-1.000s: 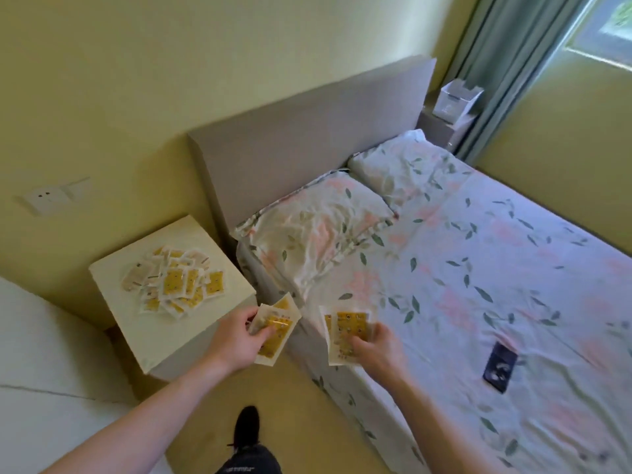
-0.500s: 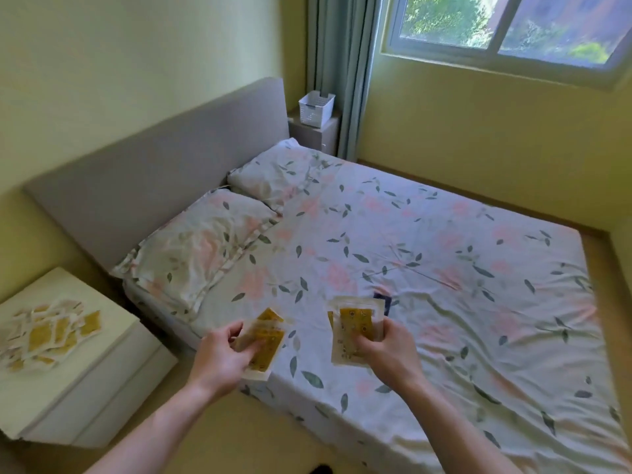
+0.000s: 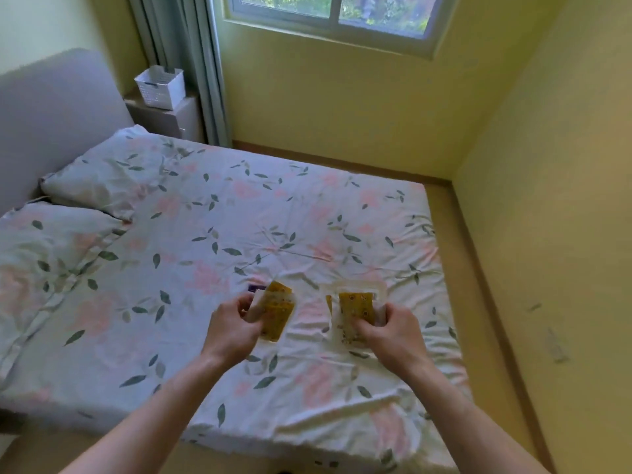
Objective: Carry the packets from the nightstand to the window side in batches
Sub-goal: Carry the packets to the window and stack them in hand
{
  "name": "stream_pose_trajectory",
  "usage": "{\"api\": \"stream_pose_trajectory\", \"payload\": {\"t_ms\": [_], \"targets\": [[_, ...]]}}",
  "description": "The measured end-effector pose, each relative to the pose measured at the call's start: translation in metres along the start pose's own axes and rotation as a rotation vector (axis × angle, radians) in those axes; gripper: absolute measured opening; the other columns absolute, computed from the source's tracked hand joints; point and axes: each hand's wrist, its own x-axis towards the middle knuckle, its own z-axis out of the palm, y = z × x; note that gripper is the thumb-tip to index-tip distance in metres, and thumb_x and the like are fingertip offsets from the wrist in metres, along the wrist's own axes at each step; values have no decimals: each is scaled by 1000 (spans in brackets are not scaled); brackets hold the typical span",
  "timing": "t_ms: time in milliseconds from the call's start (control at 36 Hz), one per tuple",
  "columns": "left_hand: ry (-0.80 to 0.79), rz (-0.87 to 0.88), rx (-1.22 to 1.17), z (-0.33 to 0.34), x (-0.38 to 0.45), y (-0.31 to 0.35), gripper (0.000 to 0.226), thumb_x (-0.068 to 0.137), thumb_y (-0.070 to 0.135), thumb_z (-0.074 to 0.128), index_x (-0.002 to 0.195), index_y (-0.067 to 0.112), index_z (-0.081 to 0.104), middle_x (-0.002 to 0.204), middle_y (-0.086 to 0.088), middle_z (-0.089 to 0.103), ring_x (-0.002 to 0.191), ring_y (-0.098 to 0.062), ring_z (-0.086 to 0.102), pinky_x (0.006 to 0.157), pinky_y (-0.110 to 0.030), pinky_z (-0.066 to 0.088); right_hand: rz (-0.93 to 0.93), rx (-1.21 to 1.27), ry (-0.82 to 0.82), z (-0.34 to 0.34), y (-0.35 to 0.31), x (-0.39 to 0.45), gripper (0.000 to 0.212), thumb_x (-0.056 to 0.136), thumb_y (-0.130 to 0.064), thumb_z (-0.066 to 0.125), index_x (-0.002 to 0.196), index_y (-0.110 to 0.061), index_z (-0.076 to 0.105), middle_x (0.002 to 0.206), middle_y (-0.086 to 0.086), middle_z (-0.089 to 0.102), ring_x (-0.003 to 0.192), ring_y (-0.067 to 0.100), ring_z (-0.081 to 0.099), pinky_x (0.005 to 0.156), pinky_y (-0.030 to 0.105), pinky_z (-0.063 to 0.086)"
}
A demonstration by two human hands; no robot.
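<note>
Left hand (image 3: 236, 331) pinches a fanned batch of packets (image 3: 276, 311), right hand (image 3: 388, 333) grips a second batch (image 3: 354, 311), both held over the bed (image 3: 239, 217); flat yellow sachets with clear sealed borders, judged light, thin, flexible and slick, so best pinched firmly across the lower stack edge to stop them sliding apart. Beyond: rumpled floral cotton sheet, soft pillows (image 3: 99, 179), padded grey headboard (image 3: 51, 111), then a white slotted plastic basket (image 3: 160, 86) on the far nightstand (image 3: 172, 116) beside the curtain (image 3: 184, 46) and window (image 3: 335, 15).
</note>
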Motion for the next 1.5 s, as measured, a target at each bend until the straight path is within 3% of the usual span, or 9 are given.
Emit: {"api": "stream_pose_trajectory", "payload": {"t_ms": [167,306,444,556,694,806,1000,1111,1500], "targets": [[-63,93,-105,89,12,68,11,84,25,82,78,23,72,71,6,72,63,-11,66,59,-28,55,14,50,33,-82,42,25,33,79,-19,81,60,-17,55,56,-4,54,52,8,53,53,24,45],[1,101,-168,147,-20,98,7,85,23,79,91,21,75,81,6,76,74,-13,73,66,-29,60,-24,103,2,-138,87,45,19,74,-22,85,73,-9,71,75,9,74,73,27,73,71,53,62],[150,46,-189,193,-69,113,8,86,23,78,92,19,75,85,0,76,76,-16,73,65,-26,60,-113,145,-51,-191,124,52,35,76,-15,86,71,4,57,67,8,57,64,33,65,68,50,59],[293,-37,-204,235,-131,121,9,85,19,79,93,21,74,85,1,77,78,-16,73,63,-24,58,-170,108,-179,-235,158,48,43,77,-15,84,83,16,54,67,8,53,59,19,58,55,28,53],[357,-58,-156,275,-181,136,7,85,20,78,91,17,74,83,0,77,77,-15,74,70,-31,60,-183,133,-264,-278,179,45,41,78,-19,84,80,12,56,68,24,55,62,36,59,61,40,56],[365,-50,-156,296,-187,159,8,86,18,77,94,18,75,85,1,78,79,-15,75,68,-26,60,-214,161,-268,-306,184,52,40,78,-15,84,63,-9,47,58,4,44,57,21,52,57,41,52],[378,10,-164,340,-149,214,6,87,19,76,93,21,76,80,0,77,67,-11,72,53,-20,54,-268,224,-262,-350,196,88,44,76,-22,87,71,5,52,61,9,49,59,23,56,66,46,57],[349,28,-200,380,-131,238,18,86,31,74,95,15,76,88,-4,77,83,-21,75,76,-41,63,-314,234,-282,-381,204,116,27,77,-21,86,80,0,70,77,24,68,75,36,71,72,50,62],[507,-33,-221,545,-31,334,7,86,21,78,92,17,77,89,-8,77,87,-26,75,81,-51,61,-340,258,-418,-514,251,304,11,82,-12,82,87,-4,76,85,16,76,78,28,76,75,49,63]]}}
